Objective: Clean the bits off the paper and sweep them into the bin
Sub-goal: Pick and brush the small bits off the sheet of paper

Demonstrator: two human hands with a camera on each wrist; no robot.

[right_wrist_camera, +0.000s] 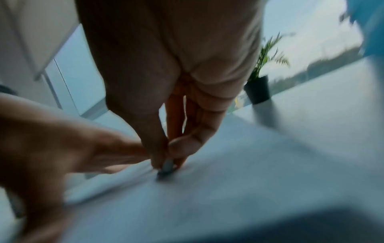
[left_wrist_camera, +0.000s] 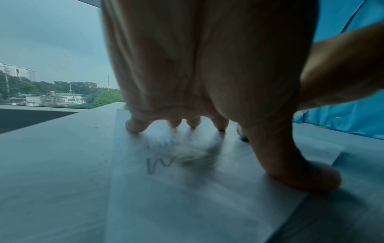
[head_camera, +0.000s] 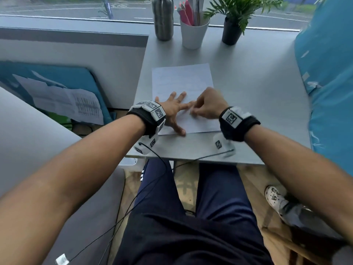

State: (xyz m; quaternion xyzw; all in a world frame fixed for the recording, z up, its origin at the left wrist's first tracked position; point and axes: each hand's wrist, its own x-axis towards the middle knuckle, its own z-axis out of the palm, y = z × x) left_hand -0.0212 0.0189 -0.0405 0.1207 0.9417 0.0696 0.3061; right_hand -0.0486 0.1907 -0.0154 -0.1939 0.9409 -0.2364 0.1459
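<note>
Paper (head_camera: pixel 183 83) pinned under my left hand (head_camera: pixel 172 109), fingers spread flat. My right hand (head_camera: pixel 207 106) pinches small eraser (right_wrist_camera: pixel 166 166), rubbing. Risk: hard stroke creases sheet, scatters bits off table (head_camera: pixel 257 92). Bin unseen.

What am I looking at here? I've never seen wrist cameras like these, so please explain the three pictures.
A person works with bare hands, wearing one camera on the head and one on each wrist. The head view looks down at a grey table. The left hand presses flat on a sheet of paper, fingers spread. The right hand pinches a small dark object, too blurred to name, against the paper. At the back stand a metal bottle, a cup of pens and a potted plant.
</note>
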